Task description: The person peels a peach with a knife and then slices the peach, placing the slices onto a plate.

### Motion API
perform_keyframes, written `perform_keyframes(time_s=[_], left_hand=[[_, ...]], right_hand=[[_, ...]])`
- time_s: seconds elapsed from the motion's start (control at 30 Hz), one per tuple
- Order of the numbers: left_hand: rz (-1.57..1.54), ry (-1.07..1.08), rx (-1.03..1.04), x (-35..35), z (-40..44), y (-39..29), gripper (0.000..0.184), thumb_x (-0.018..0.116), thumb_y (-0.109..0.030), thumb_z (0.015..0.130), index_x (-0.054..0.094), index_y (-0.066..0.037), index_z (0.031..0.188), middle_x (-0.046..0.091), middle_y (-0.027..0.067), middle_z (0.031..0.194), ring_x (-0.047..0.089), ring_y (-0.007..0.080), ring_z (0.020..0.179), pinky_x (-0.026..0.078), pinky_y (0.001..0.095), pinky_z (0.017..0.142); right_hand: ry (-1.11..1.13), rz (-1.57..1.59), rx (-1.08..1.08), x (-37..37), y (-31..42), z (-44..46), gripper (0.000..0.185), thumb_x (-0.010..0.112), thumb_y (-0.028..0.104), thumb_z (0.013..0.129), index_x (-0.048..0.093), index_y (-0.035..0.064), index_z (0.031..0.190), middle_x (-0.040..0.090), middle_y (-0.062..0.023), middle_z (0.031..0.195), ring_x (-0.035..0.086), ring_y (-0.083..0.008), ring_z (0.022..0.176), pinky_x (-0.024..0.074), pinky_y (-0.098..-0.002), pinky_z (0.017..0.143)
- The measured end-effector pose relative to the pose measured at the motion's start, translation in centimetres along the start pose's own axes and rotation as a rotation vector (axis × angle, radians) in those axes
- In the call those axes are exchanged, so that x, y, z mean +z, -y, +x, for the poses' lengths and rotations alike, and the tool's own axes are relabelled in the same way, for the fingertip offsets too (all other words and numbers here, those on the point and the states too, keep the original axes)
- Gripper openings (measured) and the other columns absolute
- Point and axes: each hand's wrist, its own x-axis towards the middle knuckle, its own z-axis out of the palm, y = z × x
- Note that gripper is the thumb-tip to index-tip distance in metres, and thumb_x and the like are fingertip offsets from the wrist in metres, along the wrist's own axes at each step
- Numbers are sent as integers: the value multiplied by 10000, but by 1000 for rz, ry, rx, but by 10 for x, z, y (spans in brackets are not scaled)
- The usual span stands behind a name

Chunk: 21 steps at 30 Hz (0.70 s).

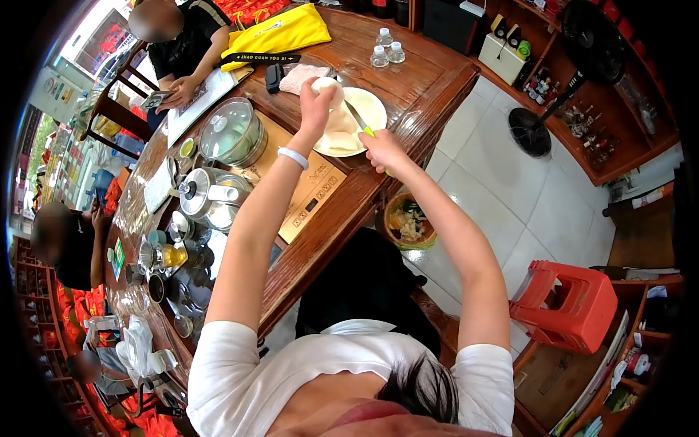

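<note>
My left hand (316, 109), a white band on its wrist, is closed around a pale, peeled piece of food (331, 89) whose exact kind I cannot make out. It is over a white plate (376, 109) near the table's edge. In my right hand (384, 151) is a knife with a yellow-green handle (369, 131). Its blade (354, 113) points up and left over the plate, close to the held piece. Pale cut slices (339, 140) lie on the plate's near side. Whether the blade touches the food is hard to see.
A glass pot (233, 135) and a kettle (212, 195) stand left of a wooden tray board (317, 197). Small bottles (380, 57) and a yellow bag (284, 33) are farther back. Below the edge sits a waste bin (409, 222); a red stool (564, 306) is at right. Other people sit across.
</note>
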Motion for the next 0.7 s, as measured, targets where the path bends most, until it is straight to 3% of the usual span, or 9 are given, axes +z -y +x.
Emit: perform_keyframes(time_s=[0.03, 0.2, 0.27, 0.33, 0.37, 0.53, 0.6, 0.63, 0.7], left_hand=[[59, -21, 57, 0, 2, 3, 481, 610, -144, 744, 424, 19, 1156, 526, 145, 1024, 542, 199, 895, 455, 287, 778], [-177, -88, -149, 1, -2, -14, 430, 579, -74, 753, 434, 11, 1149, 535, 131, 1008, 543, 190, 896, 465, 303, 746], [-229, -89, -154, -8, 4, -6, 366, 557, -104, 799, 466, 2, 1138, 560, 110, 980, 570, 203, 876, 475, 312, 806], [-729, 16, -385, -19, -2, -13, 319, 521, -139, 838, 475, -9, 1126, 564, 125, 999, 567, 268, 923, 463, 389, 868], [-829, 161, -440, -26, -4, -17, 317, 504, -199, 877, 474, -19, 1137, 558, 150, 1070, 540, 334, 1003, 440, 463, 904], [-956, 404, -467, -36, -38, -34, 330, 498, -231, 899, 465, 4, 1128, 544, 159, 1087, 529, 315, 1045, 402, 500, 949], [-981, 402, -393, -34, -50, -33, 307, 500, -195, 898, 471, 9, 1126, 544, 151, 1082, 538, 296, 1028, 391, 488, 963], [-954, 364, -360, -29, -61, -49, 283, 502, -143, 890, 468, 10, 1125, 545, 130, 1072, 545, 274, 1003, 390, 492, 959], [-835, 280, -266, -21, -74, -58, 355, 554, -35, 824, 431, 8, 1153, 543, 113, 1051, 559, 230, 953, 454, 406, 892]], right_hand=[[-22, -68, -20, -1, 0, 3, 306, 494, 262, 868, 475, -6, 720, 460, -27, 543, 425, -136, 400, 349, -302, 346], [-50, -96, -37, -13, -4, -3, 350, 481, 298, 872, 491, -33, 758, 484, -51, 554, 462, -161, 423, 391, -326, 378], [-65, -142, -63, -16, -4, -9, 368, 475, 314, 875, 491, -40, 776, 498, -66, 574, 488, -171, 456, 417, -337, 417], [-154, -119, -243, -16, -10, -8, 409, 458, 337, 883, 490, -70, 859, 568, -137, 672, 575, -247, 616, 463, -377, 587], [-220, -225, -308, -13, -16, -4, 423, 442, 345, 891, 482, -70, 961, 601, -217, 798, 589, -342, 797, 436, -407, 731], [-202, -243, -440, 3, -9, -20, 361, 432, 339, 900, 491, 14, 1045, 593, -245, 852, 569, -396, 846, 426, -436, 732], [-364, -269, -777, 13, -23, -12, 269, 448, 281, 918, 511, 19, 929, 489, -29, 619, 463, -109, 518, 366, -274, 482], [-247, -138, -585, 15, -17, -23, 242, 440, 250, 923, 515, 20, 915, 487, -28, 625, 456, -101, 531, 361, -269, 480], [-249, -108, -604, 21, -29, -25, 239, 440, 251, 924, 510, 22, 915, 481, -19, 628, 444, -94, 527, 353, -259, 476]])
